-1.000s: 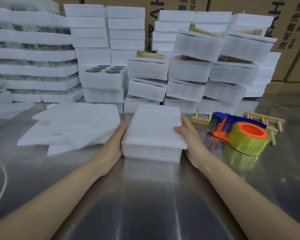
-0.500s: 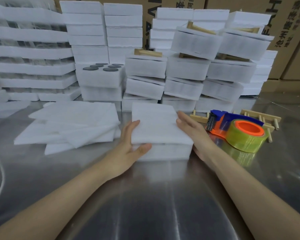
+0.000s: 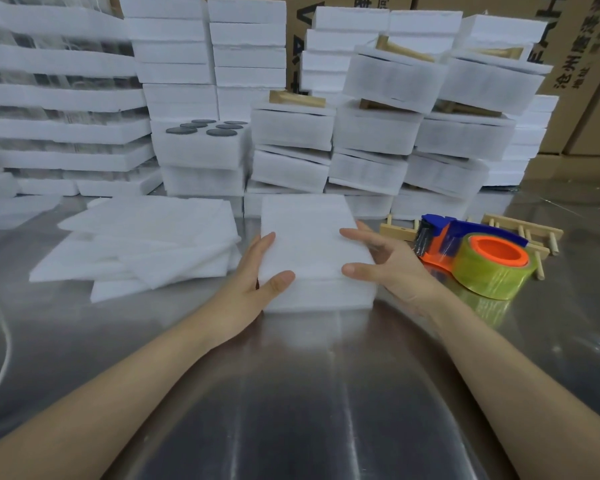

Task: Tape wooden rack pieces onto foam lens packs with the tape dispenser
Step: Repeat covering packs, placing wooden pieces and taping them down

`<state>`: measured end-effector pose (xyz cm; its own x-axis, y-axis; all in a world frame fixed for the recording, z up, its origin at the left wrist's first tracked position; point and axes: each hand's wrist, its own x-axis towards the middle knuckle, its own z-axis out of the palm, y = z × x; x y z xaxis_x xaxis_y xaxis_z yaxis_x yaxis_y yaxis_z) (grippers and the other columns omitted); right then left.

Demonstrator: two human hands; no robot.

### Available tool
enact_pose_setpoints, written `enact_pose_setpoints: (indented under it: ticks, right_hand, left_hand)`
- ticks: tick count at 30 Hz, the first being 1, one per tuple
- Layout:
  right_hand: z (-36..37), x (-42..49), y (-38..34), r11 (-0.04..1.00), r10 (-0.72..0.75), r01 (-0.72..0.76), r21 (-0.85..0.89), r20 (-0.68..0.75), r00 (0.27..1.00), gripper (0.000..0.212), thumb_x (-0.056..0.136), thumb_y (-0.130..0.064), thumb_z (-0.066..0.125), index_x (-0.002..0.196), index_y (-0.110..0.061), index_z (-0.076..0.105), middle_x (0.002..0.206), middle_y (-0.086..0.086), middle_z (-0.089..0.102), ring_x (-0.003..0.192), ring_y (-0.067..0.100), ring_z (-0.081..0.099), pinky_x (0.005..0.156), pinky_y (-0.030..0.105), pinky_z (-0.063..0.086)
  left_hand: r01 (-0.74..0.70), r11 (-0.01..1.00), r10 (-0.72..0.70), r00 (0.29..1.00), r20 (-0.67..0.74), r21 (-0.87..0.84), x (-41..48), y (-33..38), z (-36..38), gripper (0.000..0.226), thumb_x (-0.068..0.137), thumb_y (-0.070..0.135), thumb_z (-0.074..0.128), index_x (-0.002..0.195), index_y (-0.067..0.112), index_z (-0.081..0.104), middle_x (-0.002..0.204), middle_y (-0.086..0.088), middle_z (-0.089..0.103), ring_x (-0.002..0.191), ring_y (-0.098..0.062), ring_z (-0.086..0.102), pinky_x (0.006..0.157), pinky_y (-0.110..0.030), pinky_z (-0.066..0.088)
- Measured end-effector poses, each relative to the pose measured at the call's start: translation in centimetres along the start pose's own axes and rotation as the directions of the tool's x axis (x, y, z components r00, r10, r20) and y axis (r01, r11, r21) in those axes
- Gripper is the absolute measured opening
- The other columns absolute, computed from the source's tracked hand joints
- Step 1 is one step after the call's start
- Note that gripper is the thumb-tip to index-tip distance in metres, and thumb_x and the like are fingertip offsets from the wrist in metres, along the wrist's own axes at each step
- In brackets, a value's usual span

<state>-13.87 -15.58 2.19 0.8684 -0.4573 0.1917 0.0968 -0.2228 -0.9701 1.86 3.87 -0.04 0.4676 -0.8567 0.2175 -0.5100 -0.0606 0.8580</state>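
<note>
Foam lens pack (image 3: 312,244) sits between your two hands, bottom edge on the metal table (image 3: 291,393) as far as can be seen. Your left hand (image 3: 253,282) grips its left side, thumb curled onto the top and fingers along the edge. Your right hand (image 3: 385,265) grips the right side the same way, thumb on the near top corner and fingers spread over the far edge.

Tape dispenser (image 3: 471,258) lies just right of your right hand, untouched, orange core up. Wooden rack pieces (image 3: 520,230) lie behind it, partly hidden. Loose foam sheets (image 3: 146,244) are piled just left of your left hand.

Beyond both hands are stacked packs (image 3: 371,133), some with wood on top, and one open pack (image 3: 201,143) showing dark round lenses. Cardboard boxes (image 3: 586,64) stand at the back.
</note>
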Motion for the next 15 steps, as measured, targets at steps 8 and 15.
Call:
enact_pose_setpoints:
  ticks: [8,15]
  right_hand:
    - [-0.3,-0.1,-0.1,0.967,0.03,0.0,-0.256,0.114,0.993,0.066,0.063,-0.038,0.079,0.125,-0.047,0.056,0.159,-0.021,0.009,0.14,0.002,0.019,0.115,0.028,0.024]
    - [-0.4,0.3,0.2,0.926,0.036,0.017,-0.376,0.134,0.99,0.071,0.058,-0.047,0.08,0.123,-0.053,0.051,0.159,-0.023,0.006,0.139,0.005,0.025,0.111,0.027,0.031]
  left_hand:
    - [-0.047,0.983,0.035,0.997,0.067,0.178,0.2,-0.9,-1.0,0.094,0.074,0.07,0.048,0.152,0.037,0.008,0.154,0.03,-0.013,0.121,0.036,-0.008,0.117,-0.026,0.016]
    - [-0.033,0.981,0.031,0.999,0.014,0.191,0.3,-1.2,-0.8,0.091,0.074,0.071,0.049,0.151,0.037,0.014,0.154,0.032,-0.009,0.135,0.02,-0.003,0.119,-0.029,0.016]
